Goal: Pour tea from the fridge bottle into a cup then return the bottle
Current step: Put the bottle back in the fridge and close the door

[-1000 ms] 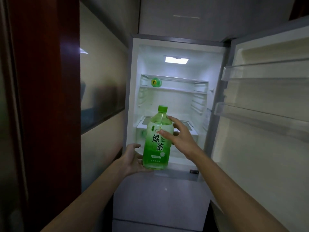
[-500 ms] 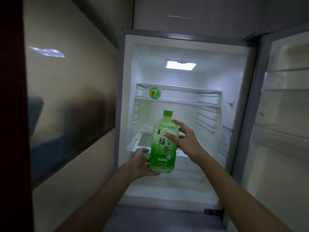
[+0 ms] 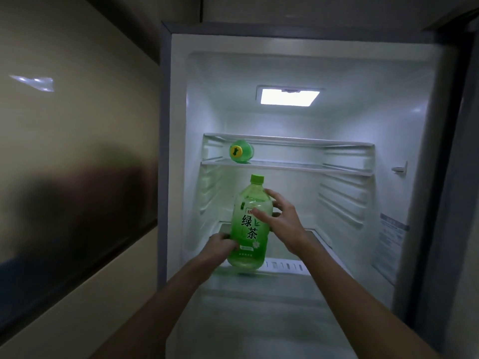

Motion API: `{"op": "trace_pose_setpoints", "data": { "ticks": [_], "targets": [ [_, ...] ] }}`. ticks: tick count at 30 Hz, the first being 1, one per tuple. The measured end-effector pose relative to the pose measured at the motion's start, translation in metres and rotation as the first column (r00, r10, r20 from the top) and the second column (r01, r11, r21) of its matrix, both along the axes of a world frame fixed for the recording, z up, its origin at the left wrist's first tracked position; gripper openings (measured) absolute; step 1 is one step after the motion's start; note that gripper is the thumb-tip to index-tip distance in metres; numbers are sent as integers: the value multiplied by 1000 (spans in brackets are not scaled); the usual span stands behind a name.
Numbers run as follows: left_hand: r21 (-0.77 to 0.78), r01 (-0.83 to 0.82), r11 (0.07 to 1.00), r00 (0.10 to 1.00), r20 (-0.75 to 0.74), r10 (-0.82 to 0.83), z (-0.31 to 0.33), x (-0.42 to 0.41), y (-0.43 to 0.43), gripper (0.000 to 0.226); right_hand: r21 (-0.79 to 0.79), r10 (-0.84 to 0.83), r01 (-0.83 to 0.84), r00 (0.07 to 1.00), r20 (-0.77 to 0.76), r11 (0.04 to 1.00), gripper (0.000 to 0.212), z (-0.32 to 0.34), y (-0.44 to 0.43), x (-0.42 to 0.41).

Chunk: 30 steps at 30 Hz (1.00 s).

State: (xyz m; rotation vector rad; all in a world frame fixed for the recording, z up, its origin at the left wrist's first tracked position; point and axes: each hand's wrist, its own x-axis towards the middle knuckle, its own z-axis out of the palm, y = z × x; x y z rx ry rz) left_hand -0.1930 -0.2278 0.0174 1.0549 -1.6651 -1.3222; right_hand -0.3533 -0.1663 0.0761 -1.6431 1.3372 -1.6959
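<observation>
Inside the fridge, left hand grips the tea bottle low, right hand higher, perhaps resting.

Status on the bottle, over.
Tea bottle upright, capped, inside fridge. Left hand grips its base, right hand its shoulder. Second bottle lying on upper shelf, not in way.

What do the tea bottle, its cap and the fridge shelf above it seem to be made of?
The tea bottle looks like clear, glossy plastic: light and pale green liquid show through its shoulder. Its label seems a printed green film. The cap is opaque green, probably moulded plastic. The shelf is transparent, glass or clear plastic; the back wall shows through it, but which of the two cannot be told.
</observation>
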Motion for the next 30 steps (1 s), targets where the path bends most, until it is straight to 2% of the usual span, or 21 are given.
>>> {"op": "trace_pose_setpoints", "data": {
  "ticks": [2,9,13,20,30],
  "targets": [
    [-117,-19,993,998,65,27,-3,-6,-9,49,1,1,-1,1000,-19,1000,62,-1,-16,-6],
    [-273,-42,961,992,102,72,-8,-29,-34,47,-21,38,-38,999,-9,999,54,-12,-66,-27],
    [-288,-82,954,981,147,129,-12,-41,-57,46,-19,33,-33,999,6,999,61,-24,-94,-41],
    [-308,-113,945,984,96,149,-21,-59,-84,38,15,49,-48,999,-9,999,71,-31,-133,-57],
    [-306,-162,938,958,178,223,-20,-75,-115,42,39,35,-32,997,-75,999,72,-37,-171,-69]
  ]
}}
